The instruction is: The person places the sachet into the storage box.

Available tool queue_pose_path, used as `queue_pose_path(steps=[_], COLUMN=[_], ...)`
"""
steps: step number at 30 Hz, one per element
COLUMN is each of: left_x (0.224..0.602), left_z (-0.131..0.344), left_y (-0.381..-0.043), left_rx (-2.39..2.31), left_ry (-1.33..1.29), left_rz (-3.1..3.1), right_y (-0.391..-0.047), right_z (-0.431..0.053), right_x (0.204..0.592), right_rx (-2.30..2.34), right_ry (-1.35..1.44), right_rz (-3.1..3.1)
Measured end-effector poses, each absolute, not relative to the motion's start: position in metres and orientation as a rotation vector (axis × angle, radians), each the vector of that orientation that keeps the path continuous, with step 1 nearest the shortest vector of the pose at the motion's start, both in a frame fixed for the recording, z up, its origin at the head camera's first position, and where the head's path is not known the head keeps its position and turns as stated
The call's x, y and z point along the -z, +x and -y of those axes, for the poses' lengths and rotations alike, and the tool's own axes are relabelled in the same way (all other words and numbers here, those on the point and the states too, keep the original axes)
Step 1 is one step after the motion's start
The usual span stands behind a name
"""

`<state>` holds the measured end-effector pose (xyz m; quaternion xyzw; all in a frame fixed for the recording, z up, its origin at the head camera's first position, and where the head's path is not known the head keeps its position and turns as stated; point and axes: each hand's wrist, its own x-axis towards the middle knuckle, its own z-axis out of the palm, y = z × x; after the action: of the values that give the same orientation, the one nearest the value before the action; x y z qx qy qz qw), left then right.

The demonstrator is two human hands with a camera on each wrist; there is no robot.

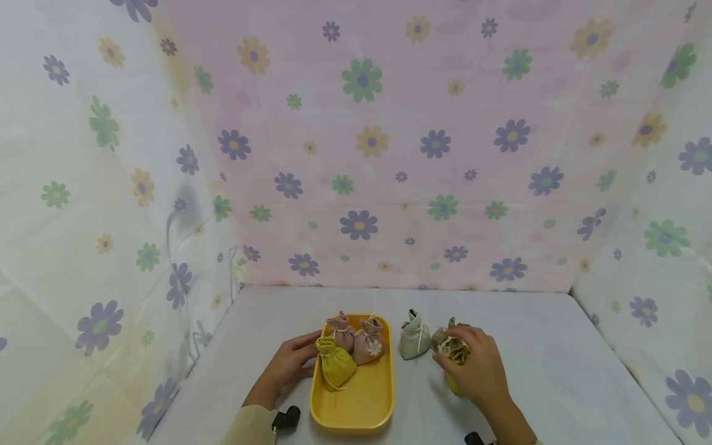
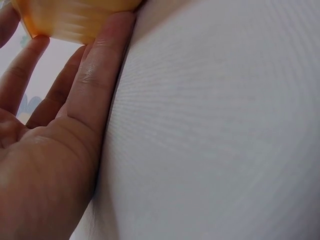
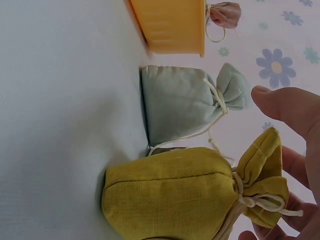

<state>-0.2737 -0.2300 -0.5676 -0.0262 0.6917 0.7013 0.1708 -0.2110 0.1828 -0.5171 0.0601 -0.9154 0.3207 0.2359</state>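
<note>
My left hand [image 1: 289, 364] touches the left side of a yellow tray [image 1: 364, 411], its fingers fairly straight in the left wrist view. Inside the tray lie two pink drawstring pouches and a yellow-green pouch [image 1: 337, 366]; one pink pouch [image 1: 368, 349] bears a white flower. My right hand [image 1: 481, 368] hovers around the tied neck of a mustard-yellow pouch [image 3: 172, 192] standing on the table. In the right wrist view its thumb is apart from the cloth and the other fingers are behind the neck. A pale grey-green pouch [image 1: 414, 339] stands between tray and right hand.
A brownish pouch [image 1: 439, 339] stands just beyond the right hand, partly hidden by it. White cloth covers the table [image 1: 567, 377]. Flowered fabric walls [image 1: 361, 154] enclose the back and both sides.
</note>
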Motion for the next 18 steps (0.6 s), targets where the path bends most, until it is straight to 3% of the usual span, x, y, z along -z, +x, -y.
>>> queue_pose_path(steps=[18], left_x=[0.5693], left_z=[0.2311], left_y=[-0.2741], left_rx=[-2.002], left_ry=[-0.042], left_rz=[-1.948], right_y=[-0.2049], right_z=[-0.1906], right_x=[0.5195], right_rx=[-0.872], right_ry=[-0.047], right_rz=[2.695])
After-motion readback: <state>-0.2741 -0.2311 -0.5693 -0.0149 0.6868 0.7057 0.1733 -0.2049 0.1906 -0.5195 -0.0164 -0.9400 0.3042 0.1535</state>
